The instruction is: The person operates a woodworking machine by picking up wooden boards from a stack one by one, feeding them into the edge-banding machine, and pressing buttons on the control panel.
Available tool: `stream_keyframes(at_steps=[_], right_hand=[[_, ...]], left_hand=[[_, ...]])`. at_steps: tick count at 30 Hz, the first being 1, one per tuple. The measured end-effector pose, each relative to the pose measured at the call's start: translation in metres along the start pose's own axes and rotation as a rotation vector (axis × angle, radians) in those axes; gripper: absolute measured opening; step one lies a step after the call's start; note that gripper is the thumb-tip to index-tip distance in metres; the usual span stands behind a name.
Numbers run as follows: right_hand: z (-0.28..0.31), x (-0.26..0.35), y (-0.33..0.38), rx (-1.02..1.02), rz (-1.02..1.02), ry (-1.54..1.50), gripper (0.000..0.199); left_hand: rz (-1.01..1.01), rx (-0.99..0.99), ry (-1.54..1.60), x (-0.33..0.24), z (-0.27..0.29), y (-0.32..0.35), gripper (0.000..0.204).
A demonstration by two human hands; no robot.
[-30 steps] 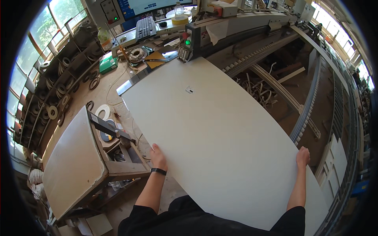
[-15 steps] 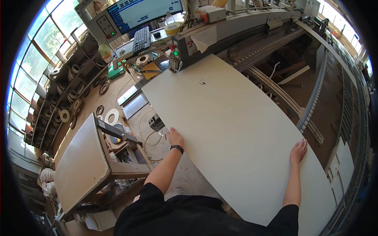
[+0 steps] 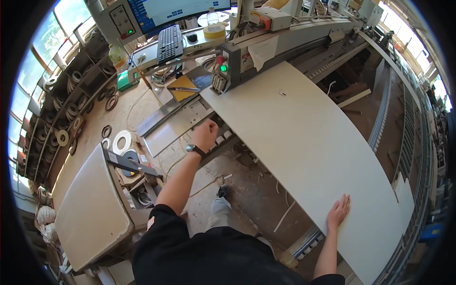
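Note:
A large pale flat board [image 3: 294, 128] lies across the machine bed, its far end against the machine's end with a lit green button [image 3: 224, 68]. My right hand [image 3: 338, 211] rests flat on the near part of the board, fingers stretched out. My left hand [image 3: 204, 137] is off the board, left of its long edge, above a short row of pale rollers [image 3: 223, 137]. Its fingers are curled closed, and whether they hold anything is hidden. A small dark mark [image 3: 282, 92] shows on the far part of the board.
At my left stands a worn tabletop [image 3: 90, 209]. A keyboard [image 3: 170, 43] and a monitor [image 3: 185, 13] are at the back, with a yellow tape roll [image 3: 214, 31] nearby. Racks of edging rolls [image 3: 61, 104] line the left. Offcut strips [image 3: 285, 216] lie on the floor.
My left hand has let go of the board's left edge and curled. A gap now shows between them, as the board lies farther right in view. My right hand has moved inward from the right edge.

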State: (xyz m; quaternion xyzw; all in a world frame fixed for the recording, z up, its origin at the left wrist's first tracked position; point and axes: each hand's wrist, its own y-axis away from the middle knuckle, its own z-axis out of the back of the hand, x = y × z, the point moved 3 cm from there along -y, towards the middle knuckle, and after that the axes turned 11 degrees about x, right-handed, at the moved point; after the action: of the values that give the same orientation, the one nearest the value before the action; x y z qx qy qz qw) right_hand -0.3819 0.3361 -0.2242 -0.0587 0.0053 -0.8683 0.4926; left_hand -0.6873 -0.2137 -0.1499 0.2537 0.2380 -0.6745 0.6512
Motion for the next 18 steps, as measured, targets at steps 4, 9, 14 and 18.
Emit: stream_keyframes(at_steps=[4, 9, 14, 18], right_hand=[[-0.021, 0.007, 0.026, -0.052, -0.132, 0.05, 0.046], [0.001, 0.1, 0.071, 0.107, -0.231, -0.21, 0.048], [-0.013, 0.11, 0.136, 0.337, -0.422, -0.43, 0.051], [-0.003, 0.123, 0.188, 0.306, -0.581, -0.431, 0.053]], left_hand=[[-0.145, -0.286, -0.163, 0.108, 0.062, -0.135, 0.027], [-0.035, -0.113, -0.633, 0.182, 0.078, -0.22, 0.023], [-0.028, -0.146, -0.461, 0.191, 0.076, -0.263, 0.021], [-0.14, -0.227, -0.608, 0.122, 0.083, -0.241, 0.028]])
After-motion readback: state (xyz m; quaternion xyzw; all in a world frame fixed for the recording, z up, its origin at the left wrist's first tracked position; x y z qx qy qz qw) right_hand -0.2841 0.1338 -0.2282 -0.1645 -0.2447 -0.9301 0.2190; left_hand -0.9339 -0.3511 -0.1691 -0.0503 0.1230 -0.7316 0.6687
